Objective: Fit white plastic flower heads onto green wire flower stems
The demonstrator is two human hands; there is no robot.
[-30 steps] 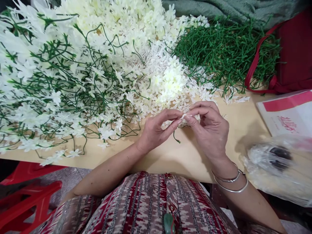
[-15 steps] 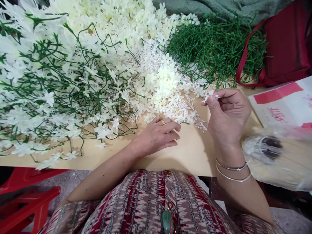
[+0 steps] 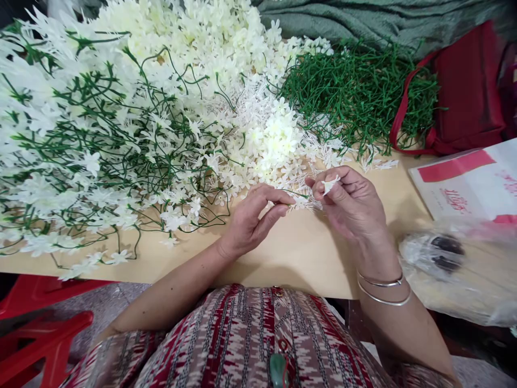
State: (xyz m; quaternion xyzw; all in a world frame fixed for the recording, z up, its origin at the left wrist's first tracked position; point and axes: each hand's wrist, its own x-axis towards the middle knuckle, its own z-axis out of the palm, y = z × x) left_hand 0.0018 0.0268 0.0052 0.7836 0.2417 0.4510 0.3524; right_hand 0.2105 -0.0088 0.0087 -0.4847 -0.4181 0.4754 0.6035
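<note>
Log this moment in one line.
left hand: near thin green stem | right hand: pinching white flower | ahead: white blossom heap, green stem heap

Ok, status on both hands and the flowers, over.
Right hand pinching white blossom. Left hand at thin green stem, grip unclear. White flowers heaped close beyond left hand.

Bright, whitish light falls from above, strongest on the heaped white flowers (image 3: 278,141), where the palest petals nearly wash out. Soft shadows spread over the tabletop (image 3: 311,245) beside the right hand (image 3: 355,207). The plastic bag (image 3: 468,296) catches glare, the floor (image 3: 117,299) stays dimmer, and wide-angle stretching softens the outer edges.
</note>
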